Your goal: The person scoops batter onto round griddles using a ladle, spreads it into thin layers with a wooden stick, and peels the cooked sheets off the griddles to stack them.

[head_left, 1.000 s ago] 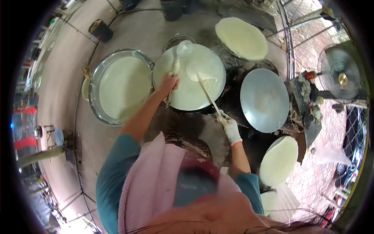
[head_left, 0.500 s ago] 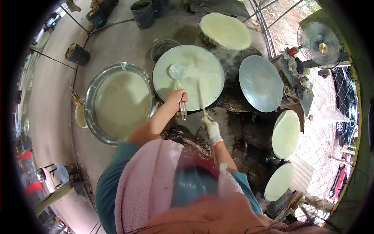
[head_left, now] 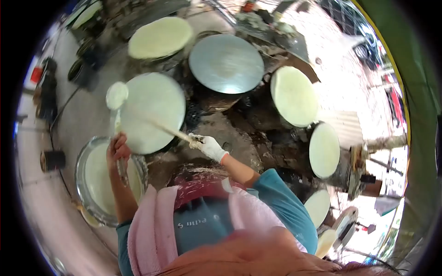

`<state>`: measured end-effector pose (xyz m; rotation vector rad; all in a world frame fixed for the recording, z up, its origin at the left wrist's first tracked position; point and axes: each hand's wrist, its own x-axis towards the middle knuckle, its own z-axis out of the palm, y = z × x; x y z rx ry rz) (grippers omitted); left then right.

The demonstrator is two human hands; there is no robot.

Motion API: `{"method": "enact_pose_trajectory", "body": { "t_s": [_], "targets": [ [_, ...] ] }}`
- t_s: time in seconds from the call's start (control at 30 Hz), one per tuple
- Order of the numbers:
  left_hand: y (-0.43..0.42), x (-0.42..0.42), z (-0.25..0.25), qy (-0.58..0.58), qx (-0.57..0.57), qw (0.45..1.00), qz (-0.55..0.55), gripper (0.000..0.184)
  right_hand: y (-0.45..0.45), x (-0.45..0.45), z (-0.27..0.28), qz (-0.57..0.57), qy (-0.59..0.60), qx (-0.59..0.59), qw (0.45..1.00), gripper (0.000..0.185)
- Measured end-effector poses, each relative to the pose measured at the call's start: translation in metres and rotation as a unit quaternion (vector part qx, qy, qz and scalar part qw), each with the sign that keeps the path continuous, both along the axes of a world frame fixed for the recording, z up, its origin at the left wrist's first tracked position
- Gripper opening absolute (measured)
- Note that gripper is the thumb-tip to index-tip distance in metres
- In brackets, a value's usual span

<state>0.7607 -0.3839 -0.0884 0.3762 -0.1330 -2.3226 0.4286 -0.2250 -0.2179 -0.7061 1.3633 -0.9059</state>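
My bare left hand (head_left: 119,149) is wrapped round the handle of a ladle (head_left: 117,95). The pale-coated bowl of the ladle is at the left edge of a round pan (head_left: 159,103) covered with a thin, pale layer of batter. A white glove covers my right hand (head_left: 209,147), closed on a long wooden stick (head_left: 168,129). That stick reaches over the pan, its far end blurred. Below my left hand stands a wide metal basin (head_left: 83,177) of pale batter; my forearm crosses over part of it.
A bare grey metal pan (head_left: 225,64) sits ahead. Other pale-covered round pans (head_left: 294,96), (head_left: 324,150), (head_left: 161,37) stand on dark stoves around me. Black buckets (head_left: 83,73) are at the far left. Wire fencing and a vehicle (head_left: 361,50) show at the right.
The view has turned to the right, so pans and basin appear shifted left. The ladle has moved from over the pan's middle to its left edge. Both hands keep their hold.
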Motion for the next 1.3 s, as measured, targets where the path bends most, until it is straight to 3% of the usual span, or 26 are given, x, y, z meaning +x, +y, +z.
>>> {"method": "enact_pose_trajectory", "body": {
  "t_s": [0.07, 0.13, 0.17, 0.2, 0.23, 0.27, 0.3, 0.33, 0.37, 0.4, 0.43, 0.47, 0.63, 0.67, 0.7, 0.8, 0.83, 0.97, 1.1, 1.2, 1.3],
  "targets": [
    [-0.001, -0.031, 0.007, 0.040, 0.021, 0.998, -0.037, 0.028, 0.021, -0.049, 0.010, -0.003, 0.146, -0.004, 0.989, 0.034],
    [0.006, -0.069, 0.008, 0.051, 0.033, 0.997, -0.056, 0.028, 0.055, -0.114, 0.026, -0.006, 0.066, -0.025, 0.997, 0.034],
    [0.010, -0.089, 0.008, 0.047, 0.028, 0.997, -0.053, 0.029, 0.073, -0.141, 0.044, -0.087, 0.132, -0.069, 0.985, 0.039],
    [0.014, -0.110, 0.007, 0.041, 0.022, 0.998, -0.046, 0.029, 0.090, -0.174, 0.021, -0.230, -0.024, -0.094, 0.968, 0.048],
    [0.019, -0.134, 0.009, 0.067, 0.003, 0.995, -0.080, 0.029, 0.106, -0.214, 0.057, -0.253, 0.026, -0.092, 0.963, 0.056],
    [0.026, -0.155, 0.018, 0.054, 0.013, 0.996, -0.075, 0.030, 0.126, -0.253, 0.040, -0.329, 0.103, -0.040, 0.938, 0.056],
    [0.034, -0.175, 0.026, 0.038, 0.024, 0.997, -0.070, 0.030, 0.134, -0.273, 0.092, -0.459, 0.081, -0.122, 0.877, 0.062],
    [0.039, -0.197, 0.034, 0.023, 0.032, 0.997, -0.065, 0.031, 0.161, -0.319, 0.052, -0.487, 0.156, -0.144, 0.847, 0.054],
    [0.043, -0.222, 0.040, 0.049, 0.027, 0.995, -0.085, 0.032, 0.176, -0.353, 0.052, -0.520, 0.175, -0.174, 0.818, 0.055],
    [0.046, -0.245, 0.046, 0.052, 0.029, 0.995, -0.086, 0.033, 0.192, -0.383, 0.040, -0.600, 0.107, -0.117, 0.784, 0.059],
    [0.049, -0.266, 0.053, 0.055, 0.031, 0.994, -0.086, 0.034, 0.207, -0.419, -0.003, -0.652, 0.139, -0.104, 0.738, 0.063],
    [0.053, -0.285, 0.058, 0.059, 0.033, 0.994, -0.085, 0.035, 0.203, -0.437, -0.004, -0.699, 0.047, -0.166, 0.694, 0.062],
    [0.058, -0.356, 0.069, 0.034, 0.020, 0.993, -0.113, 0.036, 0.189, -0.509, -0.048, -0.698, 0.134, -0.093, 0.697, 0.034],
    [0.057, -0.367, 0.069, 0.035, 0.019, 0.992, -0.123, 0.035, 0.183, -0.517, -0.057, -0.698, 0.150, -0.146, 0.685, 0.036],
    [0.054, -0.377, 0.072, 0.016, 0.020, 0.990, -0.139, 0.034, 0.173, -0.510, -0.015, -0.711, 0.101, -0.134, 0.683, 0.041],
    [0.048, -0.403, 0.073, -0.004, 0.003, 0.988, -0.157, 0.033, 0.167, -0.529, -0.017, -0.678, 0.259, 0.041, 0.686, 0.042],
    [0.044, -0.410, 0.072, 0.000, 0.012, 0.987, -0.163, 0.032, 0.164, -0.538, -0.023, -0.688, 0.279, 0.042, 0.669, 0.034],
    [0.021, -0.439, 0.068, 0.009, 0.013, 0.979, -0.204, 0.032, 0.131, -0.536, 0.049, -0.736, 0.194, -0.001, 0.648, 0.021],
    [-0.011, -0.463, 0.054, -0.044, -0.018, 0.974, -0.222, 0.031, 0.105, -0.558, 0.059, -0.780, 0.159, -0.066, 0.602, 0.018],
    [-0.028, -0.486, 0.054, -0.099, -0.065, 0.964, -0.238, 0.029, 0.091, -0.562, 0.090, -0.775, 0.096, -0.048, 0.622, 0.029],
    [-0.046, -0.508, 0.049, -0.134, -0.087, 0.952, -0.260, 0.028, 0.076, -0.554, 0.116, -0.791, 0.102, -0.130, 0.589, 0.029]
  ]
}}
